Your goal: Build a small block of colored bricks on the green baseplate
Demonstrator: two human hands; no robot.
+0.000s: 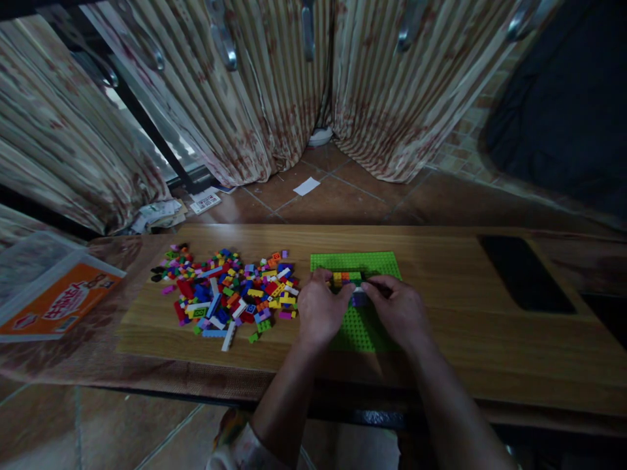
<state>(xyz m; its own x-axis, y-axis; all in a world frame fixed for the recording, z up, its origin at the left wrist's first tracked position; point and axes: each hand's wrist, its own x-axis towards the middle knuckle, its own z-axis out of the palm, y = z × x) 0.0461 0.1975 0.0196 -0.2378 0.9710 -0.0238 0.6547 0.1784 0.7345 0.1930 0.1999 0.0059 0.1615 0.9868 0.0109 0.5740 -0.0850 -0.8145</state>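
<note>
Our right grip (398,308) looks pinched on a white brick (359,289); left grip (321,310), can't tell. Pressing crooked could skid the plate (361,334) toward the counter's (455,326) front edge.

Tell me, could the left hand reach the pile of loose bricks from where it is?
Probably yes: the left hand is close beside the pile of loose bricks, with nothing visible standing between them. It does look busy over the green baseplate, though.
</note>
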